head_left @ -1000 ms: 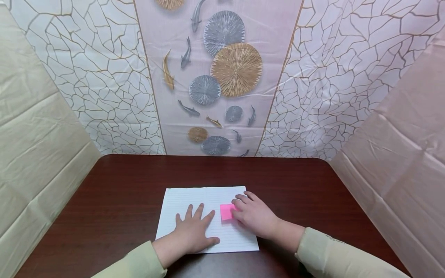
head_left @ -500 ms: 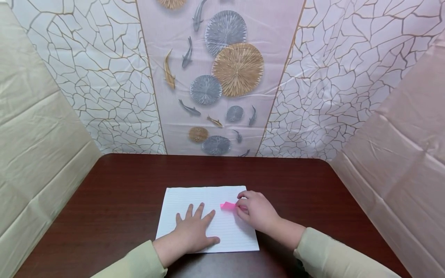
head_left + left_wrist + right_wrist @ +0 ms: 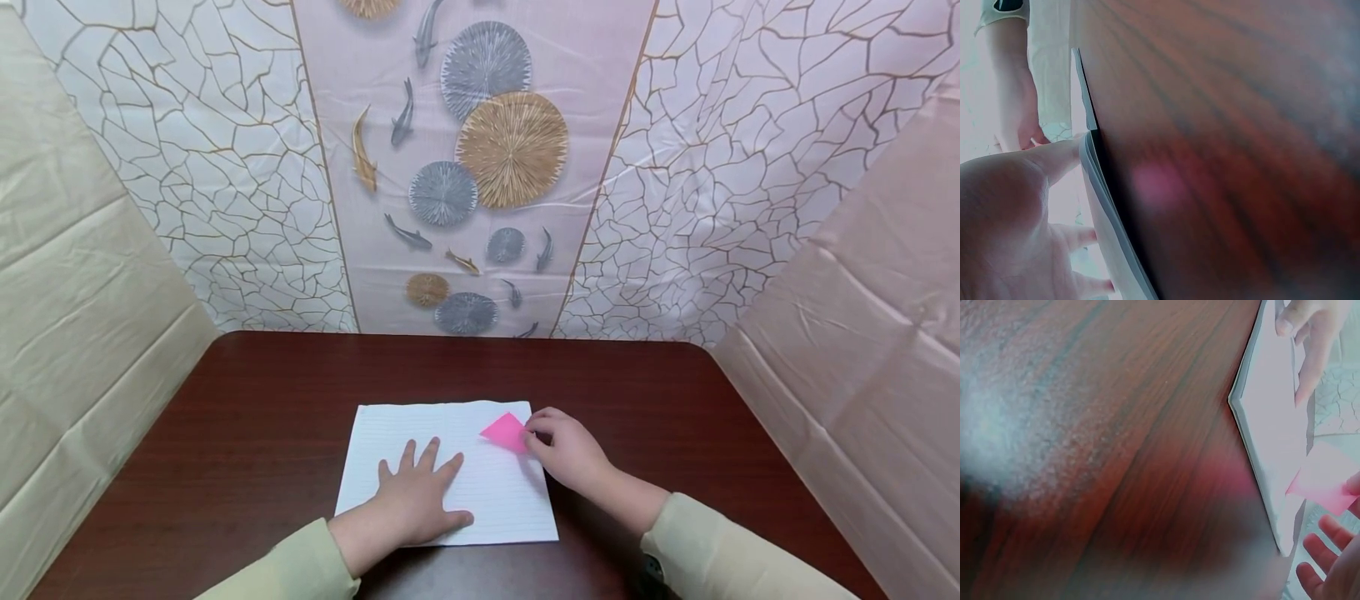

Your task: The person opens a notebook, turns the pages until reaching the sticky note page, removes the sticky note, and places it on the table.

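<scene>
A lined white notebook (image 3: 517,500) lies on the table, its stacked pages showing along the edge in the right wrist view. Spread flat across its left part, my left hand (image 3: 420,504) rests on the paper with fingers straight. Over the notebook's upper right, my right hand (image 3: 566,450) pinches a pink sticky note (image 3: 506,432) at its right corner between thumb and finger. The note is tilted, with one corner pointing left. In the right wrist view, the sticky note (image 3: 1325,481) hangs from the fingertips, the other fingers (image 3: 1319,550) spread apart. Whether it touches the page I cannot tell.
The dark red-brown wooden table (image 3: 262,433) extends around the notebook on all sides. A patterned cloth (image 3: 465,250) with fish and round shapes hangs behind it. Beige cloth (image 3: 847,350) screens both sides.
My right hand has peeled the pink sticky note up from the page and drawn it slightly right; the note has gone from flat to folded, then raised. The left hand stays put.
</scene>
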The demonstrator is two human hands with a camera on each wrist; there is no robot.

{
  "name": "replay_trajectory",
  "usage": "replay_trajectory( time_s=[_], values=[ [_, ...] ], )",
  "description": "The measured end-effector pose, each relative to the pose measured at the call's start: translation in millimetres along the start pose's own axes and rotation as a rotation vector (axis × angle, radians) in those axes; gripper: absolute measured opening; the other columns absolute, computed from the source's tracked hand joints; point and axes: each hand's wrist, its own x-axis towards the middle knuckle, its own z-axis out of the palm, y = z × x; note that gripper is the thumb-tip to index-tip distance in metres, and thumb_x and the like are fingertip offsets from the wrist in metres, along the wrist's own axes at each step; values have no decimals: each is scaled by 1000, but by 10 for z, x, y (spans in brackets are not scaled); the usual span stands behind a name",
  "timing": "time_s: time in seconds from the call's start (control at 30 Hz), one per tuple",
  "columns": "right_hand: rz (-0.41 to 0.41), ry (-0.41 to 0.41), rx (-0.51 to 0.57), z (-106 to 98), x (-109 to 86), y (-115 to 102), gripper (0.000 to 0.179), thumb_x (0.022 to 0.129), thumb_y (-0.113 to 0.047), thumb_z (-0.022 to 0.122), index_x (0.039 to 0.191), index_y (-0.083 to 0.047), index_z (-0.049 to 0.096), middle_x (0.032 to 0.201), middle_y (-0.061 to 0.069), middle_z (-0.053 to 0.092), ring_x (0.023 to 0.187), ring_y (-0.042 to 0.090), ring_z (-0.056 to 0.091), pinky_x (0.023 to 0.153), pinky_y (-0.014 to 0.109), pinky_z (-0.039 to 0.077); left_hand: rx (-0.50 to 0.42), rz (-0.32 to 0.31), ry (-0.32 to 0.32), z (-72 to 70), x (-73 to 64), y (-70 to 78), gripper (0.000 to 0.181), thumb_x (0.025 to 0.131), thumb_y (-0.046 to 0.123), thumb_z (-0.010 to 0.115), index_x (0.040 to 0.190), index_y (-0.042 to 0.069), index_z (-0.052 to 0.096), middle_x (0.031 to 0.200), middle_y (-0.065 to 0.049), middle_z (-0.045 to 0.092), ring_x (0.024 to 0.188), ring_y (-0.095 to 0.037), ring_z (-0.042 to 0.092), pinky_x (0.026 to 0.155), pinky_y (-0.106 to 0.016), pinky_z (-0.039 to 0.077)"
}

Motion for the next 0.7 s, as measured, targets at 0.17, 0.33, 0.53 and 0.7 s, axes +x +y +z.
replay_trajectory(
  time_s=[0.17, 0.33, 0.53, 0.7],
  values=[
    [70, 31, 109, 7, -10, 96, 13, 93, -21, 69, 101, -14, 78, 109, 1, 66, 104, 21, 62, 92, 42, 52, -3, 2, 1, 9, 7, -4, 82, 81, 66, 66, 148, 22, 48, 156, -19, 33, 141, -52, 25, 99, -80, 23],
    [133, 68, 205, -4, -31, 181, 18, 95, -20, 67, 106, -9, 77, 110, 3, 68, 105, 22, 62, 92, 44, 51, -5, 2, -6, 7, 3, -6, 82, 81, 67, 66, 148, 22, 48, 156, -19, 33, 141, -52, 24, 99, -80, 23],
    [239, 112, 295, -32, -33, 240, 24, 98, -20, 63, 112, -4, 74, 113, 10, 69, 107, 26, 61, 93, 46, 49, -4, 1, -10, 6, 13, -5, 82, 81, 67, 66, 148, 22, 48, 156, -19, 33, 141, -52, 24, 99, -80, 23],
    [331, 129, 372, -62, -27, 294, 32, 100, -25, 59, 121, -3, 69, 121, 14, 67, 112, 28, 58, 96, 46, 47, -5, 0, -9, 4, 14, 2, 82, 81, 67, 66, 148, 22, 49, 156, -19, 33, 141, -52, 24, 99, -80, 23]
  ],
)
